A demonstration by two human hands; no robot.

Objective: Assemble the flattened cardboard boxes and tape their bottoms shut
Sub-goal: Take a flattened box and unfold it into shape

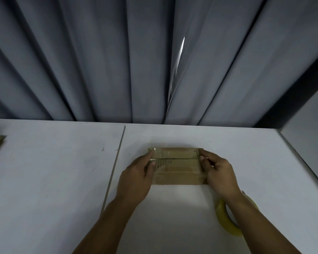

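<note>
At the box ends, left hand and right hand hold, grip clamped (tape roll near).

Grey pleated curtain behind white tables — dim light.

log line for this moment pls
phase: taping bottom | left hand: holds cardboard box left end | right hand: holds right end | tape roll: beside right forearm
</note>
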